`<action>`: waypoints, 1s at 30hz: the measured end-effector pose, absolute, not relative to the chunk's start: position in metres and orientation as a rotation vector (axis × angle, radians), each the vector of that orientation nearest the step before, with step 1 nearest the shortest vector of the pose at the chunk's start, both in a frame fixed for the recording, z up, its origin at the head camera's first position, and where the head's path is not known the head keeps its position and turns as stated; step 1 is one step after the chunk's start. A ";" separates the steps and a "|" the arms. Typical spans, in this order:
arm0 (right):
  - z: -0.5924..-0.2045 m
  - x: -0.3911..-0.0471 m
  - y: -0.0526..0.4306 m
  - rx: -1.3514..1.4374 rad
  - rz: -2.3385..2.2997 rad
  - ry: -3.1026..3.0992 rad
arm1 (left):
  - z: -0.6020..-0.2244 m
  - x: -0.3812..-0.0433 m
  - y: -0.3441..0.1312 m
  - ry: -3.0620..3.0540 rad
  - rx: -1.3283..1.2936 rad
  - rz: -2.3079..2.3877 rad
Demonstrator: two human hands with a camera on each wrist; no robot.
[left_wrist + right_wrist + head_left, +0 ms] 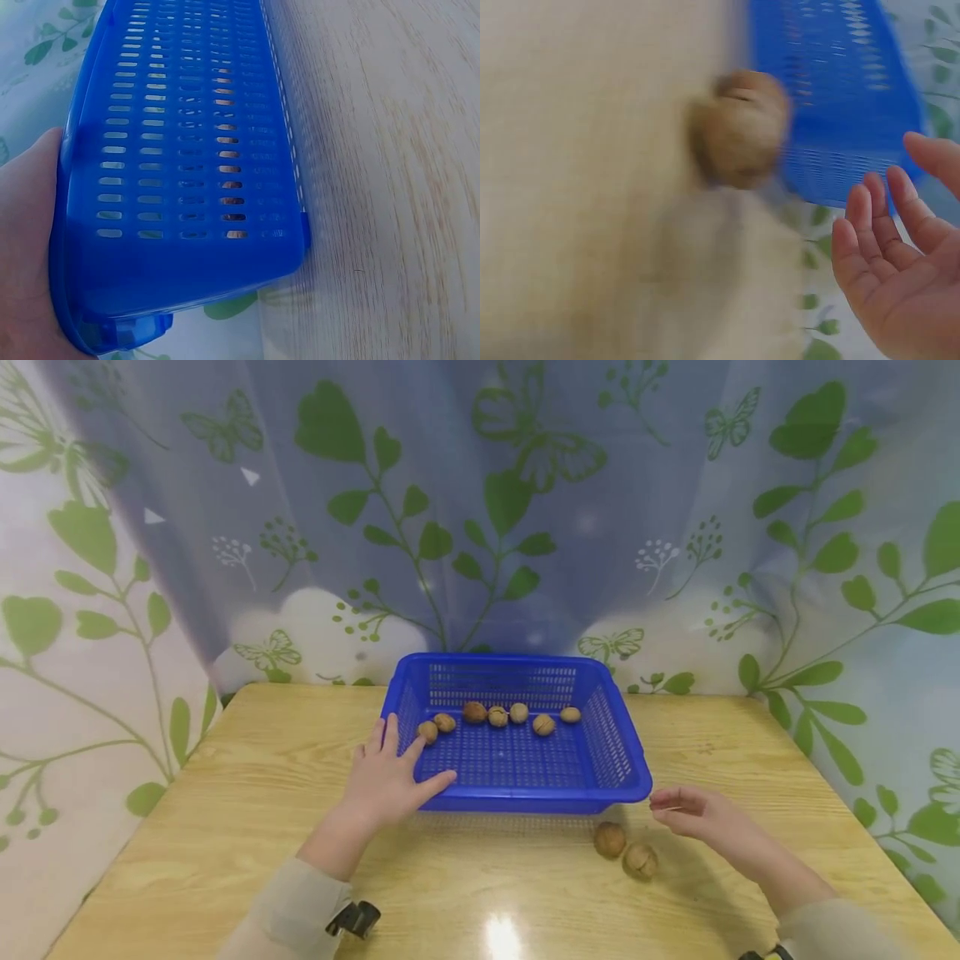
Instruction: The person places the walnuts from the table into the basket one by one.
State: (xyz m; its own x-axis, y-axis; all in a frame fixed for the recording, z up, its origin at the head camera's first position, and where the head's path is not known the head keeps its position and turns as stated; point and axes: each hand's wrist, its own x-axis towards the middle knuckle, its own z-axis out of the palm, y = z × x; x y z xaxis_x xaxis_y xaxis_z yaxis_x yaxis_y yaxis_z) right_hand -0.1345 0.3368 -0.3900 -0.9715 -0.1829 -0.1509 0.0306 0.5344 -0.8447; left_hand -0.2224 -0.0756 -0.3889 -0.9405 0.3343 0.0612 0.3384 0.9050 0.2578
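Observation:
A blue plastic basket (pixel 517 794) with slotted walls stands on the table and holds several walnuts (pixel 497 717), mostly along its far side. My left hand (pixel 386 781) rests on the basket's near left corner, fingers spread over the rim and thumb lying along the front edge. In the left wrist view, part of that hand (pixel 28 232) lies against the rim. My right hand (pixel 708 822) hovers beside the near right corner, its fingers loosely bent and nothing in them. Two walnuts, one darker (pixel 610 840) and one lighter (pixel 641 861), lie on the table between the basket and my right hand.
The wooden table (pixel 247 827) extends around the basket on both sides and in front. A patterned curtain (pixel 450 510) with green leaves and butterflies hangs close behind the table and along its sides.

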 end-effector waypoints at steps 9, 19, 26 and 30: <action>-0.432 -0.138 0.317 -0.359 -1.440 2.478 | -0.389 -0.221 -0.077 -3.053 -0.545 -0.413; -0.445 -0.141 0.303 -0.398 -1.264 2.636 | -0.392 -0.223 -0.077 -3.043 -0.534 -0.415; -0.444 -0.133 0.310 -0.481 -1.254 2.663 | -0.389 -0.221 -0.076 -3.041 -0.537 -0.417; -0.443 -0.125 0.316 -0.462 -1.323 2.606 | -0.388 -0.221 -0.075 -3.049 -0.537 -0.422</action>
State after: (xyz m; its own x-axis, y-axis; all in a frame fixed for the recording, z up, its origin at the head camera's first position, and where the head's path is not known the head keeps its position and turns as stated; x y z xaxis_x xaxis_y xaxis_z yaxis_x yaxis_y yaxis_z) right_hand -0.1252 0.3156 -0.4430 -0.9350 -0.3541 -0.0214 -0.1916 0.5549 -0.8096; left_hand -0.2206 -0.0749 -0.3879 -0.9408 0.3330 0.0626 0.3375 0.9045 0.2606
